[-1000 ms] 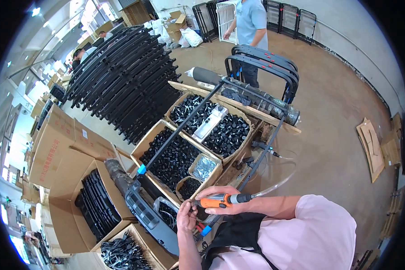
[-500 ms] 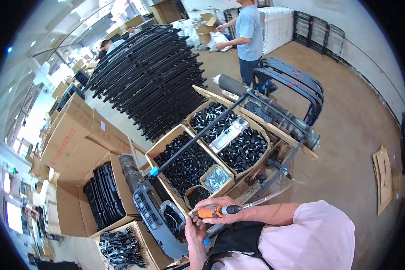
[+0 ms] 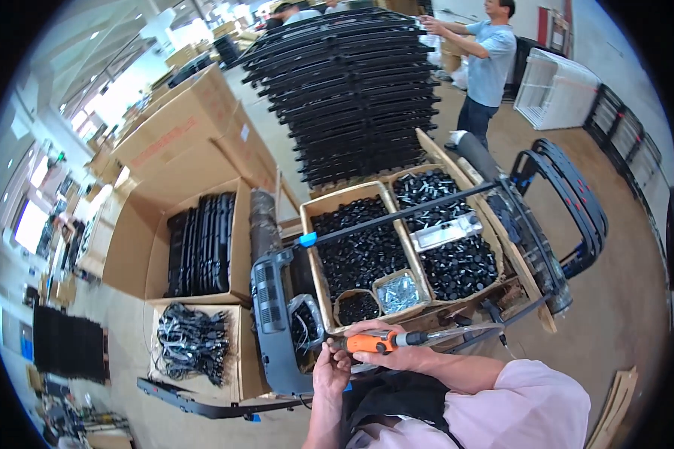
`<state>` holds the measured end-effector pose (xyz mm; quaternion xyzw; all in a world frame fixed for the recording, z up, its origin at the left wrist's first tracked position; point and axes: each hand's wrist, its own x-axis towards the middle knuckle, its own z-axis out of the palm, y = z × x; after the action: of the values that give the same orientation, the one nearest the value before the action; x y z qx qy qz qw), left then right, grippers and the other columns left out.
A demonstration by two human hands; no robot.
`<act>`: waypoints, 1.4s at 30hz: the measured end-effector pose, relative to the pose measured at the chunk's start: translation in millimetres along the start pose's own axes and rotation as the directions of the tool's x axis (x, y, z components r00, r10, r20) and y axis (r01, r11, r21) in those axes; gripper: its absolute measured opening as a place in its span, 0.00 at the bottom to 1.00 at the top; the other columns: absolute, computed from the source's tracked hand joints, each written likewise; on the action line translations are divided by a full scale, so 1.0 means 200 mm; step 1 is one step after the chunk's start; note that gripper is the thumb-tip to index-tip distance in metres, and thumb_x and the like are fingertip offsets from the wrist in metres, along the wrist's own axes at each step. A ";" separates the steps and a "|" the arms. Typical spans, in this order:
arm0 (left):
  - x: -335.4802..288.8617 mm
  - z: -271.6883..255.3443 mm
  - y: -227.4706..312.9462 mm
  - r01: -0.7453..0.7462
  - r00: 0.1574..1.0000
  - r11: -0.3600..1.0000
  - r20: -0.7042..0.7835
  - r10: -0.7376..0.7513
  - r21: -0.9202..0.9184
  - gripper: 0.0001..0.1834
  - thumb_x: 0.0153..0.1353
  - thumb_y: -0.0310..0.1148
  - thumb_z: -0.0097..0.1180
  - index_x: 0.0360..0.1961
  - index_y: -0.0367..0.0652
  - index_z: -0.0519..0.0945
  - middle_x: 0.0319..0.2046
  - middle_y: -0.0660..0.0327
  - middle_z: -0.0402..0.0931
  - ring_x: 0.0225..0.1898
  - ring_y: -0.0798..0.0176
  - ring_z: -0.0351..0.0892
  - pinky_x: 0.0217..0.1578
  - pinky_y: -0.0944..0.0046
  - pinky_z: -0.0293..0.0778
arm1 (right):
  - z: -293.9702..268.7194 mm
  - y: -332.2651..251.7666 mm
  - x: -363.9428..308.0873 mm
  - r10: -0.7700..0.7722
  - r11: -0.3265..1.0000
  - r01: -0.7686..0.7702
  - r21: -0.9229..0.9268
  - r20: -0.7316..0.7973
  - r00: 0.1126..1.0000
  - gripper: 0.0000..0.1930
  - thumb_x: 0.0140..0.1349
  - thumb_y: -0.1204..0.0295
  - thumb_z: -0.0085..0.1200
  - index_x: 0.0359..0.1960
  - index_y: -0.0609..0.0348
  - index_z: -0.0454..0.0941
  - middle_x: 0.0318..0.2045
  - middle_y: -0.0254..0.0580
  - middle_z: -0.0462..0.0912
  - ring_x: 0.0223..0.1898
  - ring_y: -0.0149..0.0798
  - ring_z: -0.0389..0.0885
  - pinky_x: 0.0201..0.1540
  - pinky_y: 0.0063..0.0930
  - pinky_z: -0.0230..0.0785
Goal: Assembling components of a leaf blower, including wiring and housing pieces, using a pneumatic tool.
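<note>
An orange and black power screwdriver [image 3: 368,343] lies nearly level, with my right hand [image 3: 388,359] wrapped round its body. A clear hose runs off from its rear to the right. My left hand [image 3: 332,368] is at the driver's front end, its fingers curled and pinched together. What they pinch, if anything, is too small to make out. Just left of my hands is a grey panel [image 3: 278,363] with vent slots, part of a dark rectangular frame [image 3: 367,226]. Blue tape [image 3: 308,239] marks one corner of the frame.
Beneath the frame stand bins [image 3: 305,224] of black plastic pieces and silver screws. On the left are a carton [image 3: 131,258] of black panels and a box [image 3: 240,374] of cables. Behind rises a stack of black frames [image 3: 352,97], with a person [image 3: 493,63] beside it.
The view has swung left, so the bins and cartons sit farther right. Both hands stay together at the screwdriver. The person behind now reaches toward the stack with raised arms.
</note>
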<state>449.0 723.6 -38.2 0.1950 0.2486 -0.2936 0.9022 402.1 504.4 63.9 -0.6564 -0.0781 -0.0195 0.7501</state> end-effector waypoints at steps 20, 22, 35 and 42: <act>0.05 -0.04 0.56 -0.060 0.987 0.970 0.134 0.094 -0.237 0.18 0.80 0.46 0.50 0.55 0.42 0.77 0.32 0.67 0.73 0.31 0.68 0.73 0.30 0.67 0.70 | 0.58 0.08 0.60 0.055 0.982 -0.053 -0.182 0.006 0.998 0.28 0.63 0.77 0.69 0.63 0.62 0.71 0.57 0.48 0.83 0.59 0.40 0.82 0.66 0.39 0.73; 0.04 -0.05 0.60 -0.086 0.988 0.968 0.108 0.113 -0.235 0.19 0.80 0.47 0.49 0.56 0.42 0.77 0.32 0.67 0.74 0.32 0.67 0.73 0.31 0.67 0.70 | 0.67 0.09 0.69 0.091 0.973 -0.088 -0.212 0.001 0.996 0.28 0.63 0.77 0.69 0.63 0.62 0.70 0.58 0.49 0.83 0.60 0.40 0.82 0.66 0.38 0.73; -0.03 -0.21 1.05 -0.258 0.955 0.939 -0.085 0.283 0.227 0.11 0.76 0.31 0.48 0.50 0.40 0.79 0.23 0.72 0.63 0.21 0.77 0.58 0.21 0.72 0.55 | 0.98 0.23 1.17 0.183 0.954 -0.173 -0.244 0.023 0.983 0.29 0.62 0.75 0.71 0.63 0.60 0.72 0.58 0.50 0.84 0.58 0.38 0.82 0.65 0.36 0.74; 0.00 -0.22 1.25 -0.077 0.787 0.043 0.034 0.615 0.996 0.26 0.69 0.49 0.62 0.61 0.45 0.82 0.42 0.46 0.88 0.44 0.42 0.88 0.44 0.45 0.81 | 1.00 0.22 1.23 0.222 0.938 -0.203 -0.281 0.036 0.974 0.29 0.61 0.78 0.69 0.64 0.62 0.71 0.57 0.52 0.84 0.59 0.41 0.83 0.66 0.38 0.74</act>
<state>591.4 933.5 -21.7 0.8401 0.1220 -0.0966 0.5197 632.2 726.0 80.9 -0.7591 -0.0286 0.0730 0.6463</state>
